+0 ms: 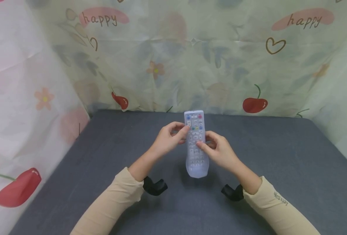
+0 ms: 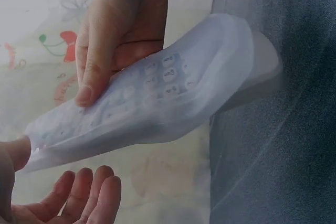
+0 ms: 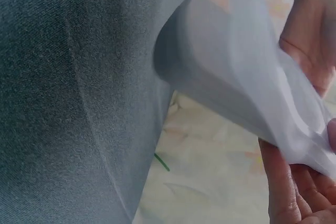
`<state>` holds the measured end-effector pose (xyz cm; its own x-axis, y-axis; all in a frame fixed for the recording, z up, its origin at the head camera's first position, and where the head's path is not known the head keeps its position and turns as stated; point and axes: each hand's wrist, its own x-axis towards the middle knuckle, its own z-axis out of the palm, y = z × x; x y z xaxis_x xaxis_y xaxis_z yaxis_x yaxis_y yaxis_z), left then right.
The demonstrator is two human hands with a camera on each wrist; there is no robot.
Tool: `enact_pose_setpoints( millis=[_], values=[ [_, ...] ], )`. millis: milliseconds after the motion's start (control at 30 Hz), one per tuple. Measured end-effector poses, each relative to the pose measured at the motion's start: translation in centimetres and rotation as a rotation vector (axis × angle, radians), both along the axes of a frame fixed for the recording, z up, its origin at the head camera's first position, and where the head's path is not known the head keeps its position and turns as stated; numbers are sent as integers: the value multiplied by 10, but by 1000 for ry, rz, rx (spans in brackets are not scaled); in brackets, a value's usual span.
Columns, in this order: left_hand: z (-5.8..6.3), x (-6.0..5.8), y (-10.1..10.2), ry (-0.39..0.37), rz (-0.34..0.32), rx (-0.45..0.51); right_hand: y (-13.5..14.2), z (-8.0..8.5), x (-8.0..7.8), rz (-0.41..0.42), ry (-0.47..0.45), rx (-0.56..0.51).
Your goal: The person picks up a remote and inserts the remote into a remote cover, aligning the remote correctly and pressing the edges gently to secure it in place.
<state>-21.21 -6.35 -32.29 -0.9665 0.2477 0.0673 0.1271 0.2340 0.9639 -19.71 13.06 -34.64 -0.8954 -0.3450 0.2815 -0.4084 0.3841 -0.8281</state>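
Observation:
A white remote control [image 1: 195, 137] in a translucent cover [image 1: 197, 171] is held upright in mid-air over the grey table. At its lower end the cover stands away from the remote, whose bare end [image 3: 181, 40] shows in the right wrist view. My right hand [image 1: 221, 151] grips the right side, thumb on the buttons and fingers behind. My left hand [image 1: 168, 138] is at the upper left side, its thumb touching the edge. In the left wrist view the left fingers [image 2: 105, 192] lie loosely bent below the remote, apart from it.
The grey tabletop [image 1: 279, 156] spreads below both hands. A printed cloth [image 1: 197, 75] with cherries and flowers hangs behind and at the sides. Black straps or mounts [image 1: 155, 186] sit at both wrists by the beige sleeves [image 1: 111, 199].

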Motion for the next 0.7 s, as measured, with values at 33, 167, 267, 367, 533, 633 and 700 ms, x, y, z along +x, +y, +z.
enact_pose_setpoints(
  millis=[33, 167, 267, 367, 533, 633, 700],
  values=[
    [-1, -1, -1, -15, 5, 11, 0, 0, 0, -7, 4, 4],
    [-3, -3, -5, -88, 4, 12, 1, 1, -1, -27, 31, 22],
    [-5, -4, -7, -161, -68, -25, 2, 1, -1, -31, 53, 11],
    [-7, -3, -9, -235, -189, -37, 3, 1, 0, -22, 66, -6],
    [-11, -3, -12, -300, -295, 47, 4, 1, 1, 8, 122, -35],
    [-12, -4, -12, -334, -290, 134, 6, 1, 1, 28, 177, -50],
    [-12, -4, -12, -347, -278, 165, 7, 1, 2, 20, 200, -38]
  ],
)
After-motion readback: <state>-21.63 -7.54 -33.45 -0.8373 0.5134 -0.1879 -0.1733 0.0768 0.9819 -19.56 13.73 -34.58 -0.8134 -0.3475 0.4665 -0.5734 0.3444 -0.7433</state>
